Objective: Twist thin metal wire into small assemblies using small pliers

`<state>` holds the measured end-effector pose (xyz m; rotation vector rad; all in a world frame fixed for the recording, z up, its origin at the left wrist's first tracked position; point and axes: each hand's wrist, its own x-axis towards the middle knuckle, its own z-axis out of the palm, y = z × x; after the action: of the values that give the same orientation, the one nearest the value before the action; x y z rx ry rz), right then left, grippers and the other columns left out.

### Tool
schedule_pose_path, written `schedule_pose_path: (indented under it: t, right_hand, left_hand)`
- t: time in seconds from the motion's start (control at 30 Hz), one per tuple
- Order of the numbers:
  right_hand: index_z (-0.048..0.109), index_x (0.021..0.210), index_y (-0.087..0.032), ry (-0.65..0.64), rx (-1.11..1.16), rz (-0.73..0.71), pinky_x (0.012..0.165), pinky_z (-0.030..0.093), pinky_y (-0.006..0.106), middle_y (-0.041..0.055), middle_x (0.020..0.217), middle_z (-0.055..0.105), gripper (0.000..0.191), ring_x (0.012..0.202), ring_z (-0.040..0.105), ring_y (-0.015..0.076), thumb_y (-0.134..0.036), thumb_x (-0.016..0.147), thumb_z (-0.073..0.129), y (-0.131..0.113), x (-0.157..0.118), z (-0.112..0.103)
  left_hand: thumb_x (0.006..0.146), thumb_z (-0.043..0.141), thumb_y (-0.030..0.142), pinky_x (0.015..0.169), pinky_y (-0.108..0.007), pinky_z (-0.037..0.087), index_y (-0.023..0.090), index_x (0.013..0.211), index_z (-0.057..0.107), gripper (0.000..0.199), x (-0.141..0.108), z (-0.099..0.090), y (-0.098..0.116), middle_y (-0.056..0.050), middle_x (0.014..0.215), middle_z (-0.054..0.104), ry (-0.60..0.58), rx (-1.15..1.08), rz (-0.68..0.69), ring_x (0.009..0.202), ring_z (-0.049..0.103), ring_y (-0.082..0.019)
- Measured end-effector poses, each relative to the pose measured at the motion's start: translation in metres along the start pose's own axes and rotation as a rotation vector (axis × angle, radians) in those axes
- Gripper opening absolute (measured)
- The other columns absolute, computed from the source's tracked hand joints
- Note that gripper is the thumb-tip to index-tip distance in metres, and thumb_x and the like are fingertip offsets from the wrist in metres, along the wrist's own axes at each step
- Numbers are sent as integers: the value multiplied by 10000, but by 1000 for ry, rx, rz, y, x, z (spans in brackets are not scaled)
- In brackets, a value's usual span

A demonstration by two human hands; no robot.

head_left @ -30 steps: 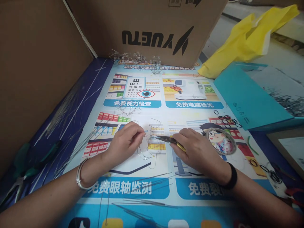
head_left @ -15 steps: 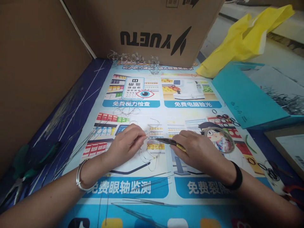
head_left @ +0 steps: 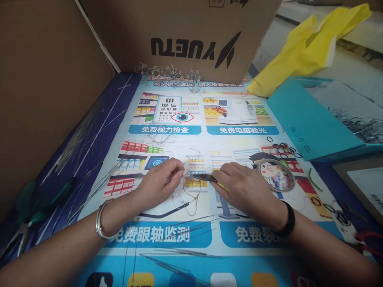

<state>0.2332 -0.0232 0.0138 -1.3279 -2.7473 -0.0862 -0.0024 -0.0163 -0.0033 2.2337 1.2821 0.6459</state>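
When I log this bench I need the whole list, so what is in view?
Brown cardboard panels: two, brown, left and back
Blue-and-white printed poster: one, on the table
Thin straight wires: many, grey, left and front
Clear-beaded wire pieces: clustered, silvery, back
Fine wire loops: several, silvery, centre
Green-handled metal pliers: one, left
Yellow-and-black-handled pliers: one, right hand
Clear round roll: one, beside right hand
Small round rings: many, black, right
Curved strip: one, green, right
Open cardboard box: one, turquoise, right
Soft crumpled bag: one, yellow, back right
Left hand: one, silver bangle, centre
Right hand: one, black wristband, centre-right
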Motion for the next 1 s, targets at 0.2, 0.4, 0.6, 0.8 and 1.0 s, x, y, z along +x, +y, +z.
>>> schedule_pose_path:
  t: [0.2, 0.4, 0.6, 0.8, 1.0]
  right_hand:
    - [617, 794, -179, 29, -50, -37, 585, 282, 291, 49, 738, 579, 140, 714, 497, 182, -264, 844, 518, -2, 2, 0]
    - [615, 829, -177, 21, 35, -5, 615, 318, 279, 53, 768, 585, 164, 743, 508, 176, -301, 858, 511, -4, 2, 4]
    - [612, 843, -175, 18, 77, 30, 646, 341, 276, 58, 788, 580, 191, 775, 507, 179, -317, 871, 488, -2, 1, 6]
    - [606, 869, -170, 115, -24, -43, 683, 340, 312, 73, 818, 570, 209, 784, 478, 198, -315, 882, 457, 5, 0, -5]
    - [582, 931, -202, 105, -233, -160, 666, 306, 342, 50, 825, 549, 120, 765, 451, 209, -211, 831, 515, 0, -5, -16]
  left_hand:
    - [848, 460, 152, 628, -261, 452, 182, 963, 553, 151, 1, 4, 1, -16, 815, 631, 53, 37, 24, 712, 587, -138]
    - [855, 471, 169, 634, -263, 438, 175, 833, 590, 121, 2, 3, 1, -15, 768, 623, 6, 67, 23, 735, 581, -150]
    - [873, 466, 200, 562, -221, 398, 184, 823, 572, 119, 3, 1, -1, 21, 711, 613, 18, 23, -44, 635, 556, -112]
    - [868, 457, 205, 545, -208, 371, 183, 787, 561, 133, 4, 0, -3, 29, 667, 595, 45, 38, -126, 598, 527, -101]
    - [857, 458, 201, 581, -226, 377, 176, 804, 579, 134, 2, 2, -4, 4, 708, 604, 69, 83, -106, 633, 531, -113]
